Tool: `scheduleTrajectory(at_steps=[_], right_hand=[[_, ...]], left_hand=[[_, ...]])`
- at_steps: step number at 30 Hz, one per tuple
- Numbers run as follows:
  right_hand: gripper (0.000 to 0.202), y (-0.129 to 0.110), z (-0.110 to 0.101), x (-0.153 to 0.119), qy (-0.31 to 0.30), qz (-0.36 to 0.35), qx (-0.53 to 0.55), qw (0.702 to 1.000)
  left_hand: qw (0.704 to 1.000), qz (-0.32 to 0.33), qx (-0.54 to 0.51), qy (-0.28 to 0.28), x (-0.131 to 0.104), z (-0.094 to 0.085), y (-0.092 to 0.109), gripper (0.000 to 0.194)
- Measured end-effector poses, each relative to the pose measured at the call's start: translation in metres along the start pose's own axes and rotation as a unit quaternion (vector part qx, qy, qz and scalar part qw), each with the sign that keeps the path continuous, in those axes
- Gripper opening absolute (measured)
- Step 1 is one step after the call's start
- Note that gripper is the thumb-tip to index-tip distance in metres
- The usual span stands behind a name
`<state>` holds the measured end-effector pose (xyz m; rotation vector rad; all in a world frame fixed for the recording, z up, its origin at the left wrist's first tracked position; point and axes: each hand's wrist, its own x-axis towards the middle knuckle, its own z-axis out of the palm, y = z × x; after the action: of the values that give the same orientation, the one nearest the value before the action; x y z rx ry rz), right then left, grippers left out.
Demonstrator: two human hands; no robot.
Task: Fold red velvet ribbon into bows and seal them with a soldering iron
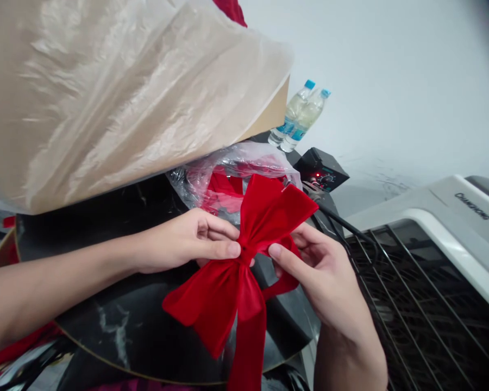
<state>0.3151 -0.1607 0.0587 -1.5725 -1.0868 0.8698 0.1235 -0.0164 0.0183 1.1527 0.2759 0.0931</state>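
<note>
A large red ribbon bow [250,250] is held up in front of me, its loops and tails spread outward. My left hand [201,239] pinches it near the centre knot, thumb on the near side. My right hand [313,260] grips the bow's right side with thumb and fingers; part of the ribbon there is hidden behind the hand. One long tail hangs down past the lower edge of the picture. Behind the bow, a clear plastic bag [191,176] holds more red pieces, on a black marbled round table [146,326].
A cardboard box [271,108] under a plastic sheet [146,98] fills the upper left. Two water bottles [301,119] stand by the wall, near a black control box [324,169] with a red light and cable. A white appliance with a grille [424,293] is at the right.
</note>
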Motion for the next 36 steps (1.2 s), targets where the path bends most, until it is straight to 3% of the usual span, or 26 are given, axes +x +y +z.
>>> scheduleTrajectory(at_steps=[11, 13, 15, 16, 18, 19, 20, 25, 30, 36], right_hand=[[0.018, 0.004, 0.001, 0.005, -0.001, -0.017, 0.026, 1.000], [0.023, 0.006, -0.002, 0.005, -0.009, -0.022, 0.007, 1.000], [0.027, 0.008, -0.003, 0.000, 0.034, -0.070, -0.067, 0.995], [0.028, 0.007, -0.003, -0.004, 0.087, -0.116, -0.125, 0.982], [0.029, 0.006, 0.001, -0.016, 0.212, -0.216, -0.239, 0.923], [0.029, 0.005, 0.004, -0.022, 0.250, -0.254, -0.276, 0.893], [0.027, 0.005, 0.007, -0.028, 0.251, -0.272, -0.296, 0.881], [0.015, 0.010, 0.024, -0.034, 0.089, -0.247, -0.294, 0.919], [0.010, 0.012, 0.032, -0.026, 0.122, -0.212, -0.287, 0.926], [0.011, 0.012, 0.040, -0.025, 0.153, -0.136, -0.204, 0.957]], left_hand=[[1.000, -0.011, 0.003, 0.024, -0.001, -0.002, -0.004, 0.026], [1.000, -0.006, -0.007, 0.026, 0.001, -0.002, -0.004, 0.025], [1.000, -0.002, -0.008, 0.030, 0.002, -0.002, -0.004, 0.024], [0.999, -0.002, -0.008, 0.041, 0.002, -0.001, -0.003, 0.023], [0.997, 0.002, -0.008, 0.080, 0.003, 0.000, -0.002, 0.020], [0.995, 0.002, -0.011, 0.100, 0.003, 0.001, -0.001, 0.018], [0.993, 0.004, -0.015, 0.116, 0.004, 0.001, 0.000, 0.017], [0.991, 0.009, -0.025, 0.128, 0.005, 0.003, 0.000, 0.018], [0.993, -0.004, -0.032, 0.111, 0.003, 0.003, -0.001, 0.023], [0.991, 0.000, -0.071, 0.115, 0.004, 0.003, -0.006, 0.028]])
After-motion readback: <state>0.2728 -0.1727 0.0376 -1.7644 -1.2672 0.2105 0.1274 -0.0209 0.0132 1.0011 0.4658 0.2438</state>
